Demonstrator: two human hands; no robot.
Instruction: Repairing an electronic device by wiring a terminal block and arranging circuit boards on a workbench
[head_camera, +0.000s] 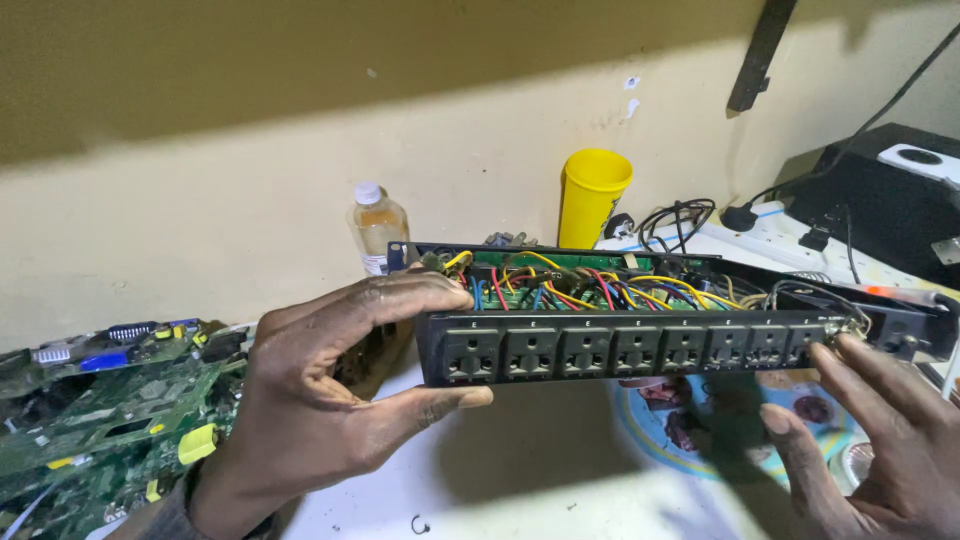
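The right hand (880, 440) was cut by the picture's edge; circuit boards (90, 410) left of the left hand (320, 390) too.

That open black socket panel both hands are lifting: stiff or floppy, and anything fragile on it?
The socket panel probably stays stiff: its long black frame looks straight though the left hand grips only one end. The right hand just fingers the far end. The exposed coloured wires look loose, so likely easy to snag.

We see a matt black metal chassis (640, 350) with moulded plastic sockets and glossy plastic-coated wires (600, 285). The cup (592, 195) is smooth yellow plastic, the bottle (377, 228) clear plastic. The circuit boards (95, 410) look green and lacquered; the wall (250, 200) is matt, rough paint.
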